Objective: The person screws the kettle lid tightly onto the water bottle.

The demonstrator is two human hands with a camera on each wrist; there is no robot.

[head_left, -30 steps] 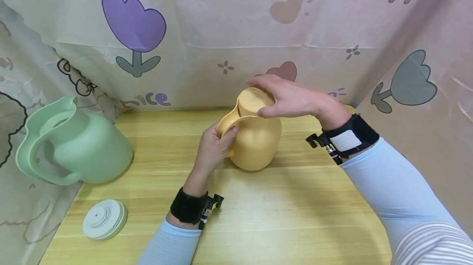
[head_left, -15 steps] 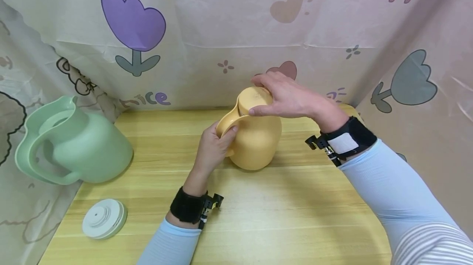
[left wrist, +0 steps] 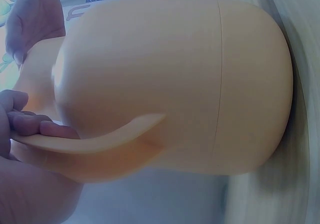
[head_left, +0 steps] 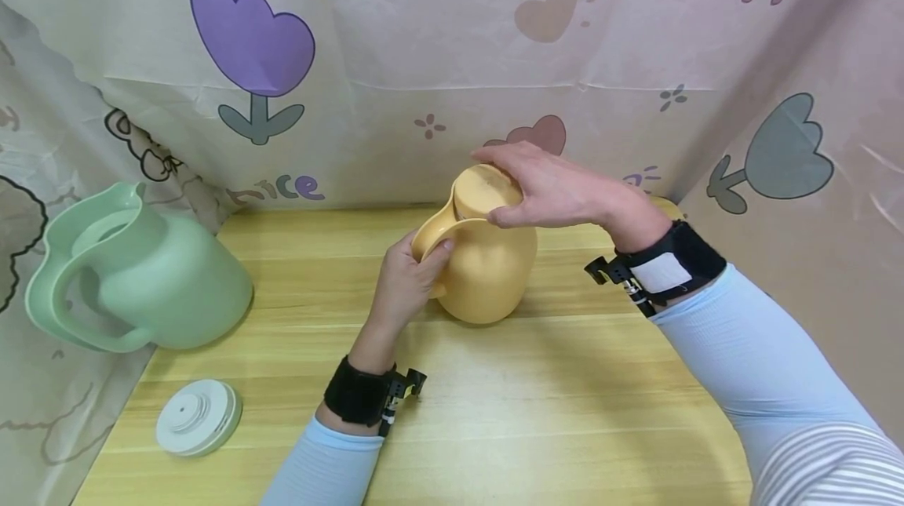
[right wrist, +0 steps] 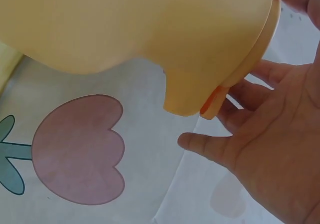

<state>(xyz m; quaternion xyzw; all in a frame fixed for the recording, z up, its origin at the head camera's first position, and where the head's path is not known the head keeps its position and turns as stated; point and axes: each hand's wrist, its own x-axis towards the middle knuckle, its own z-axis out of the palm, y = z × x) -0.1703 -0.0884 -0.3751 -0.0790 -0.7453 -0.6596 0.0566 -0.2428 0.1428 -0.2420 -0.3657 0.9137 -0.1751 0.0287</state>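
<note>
A yellow insulated jug (head_left: pixel 490 278) stands on the wooden table, its handle side toward me. My left hand (head_left: pixel 406 282) grips the handle, thumb on top; in the left wrist view the fingers wrap the upper part of that handle (left wrist: pixel 115 140). Over the jug's mouth sits a round yellow lid (head_left: pixel 483 188), raised above the rim. My right hand (head_left: pixel 554 188) holds this lid from the right, thumb on the near side and fingers across the far side. From the right wrist, the palm (right wrist: pixel 275 139) shows beside the lid, with the little finger extended off it.
A green jug (head_left: pixel 184 278) of similar shape stands at the left, open at the top. In front of it a white round stopper (head_left: pixel 198 418) lies on the table (head_left: pixel 537 420). A patterned cloth (head_left: pixel 395 20) hangs close behind and along both sides.
My right hand turned slightly around the lid, its thumb sliding left and then back right. The left hand and the yellow jug stayed in place.
</note>
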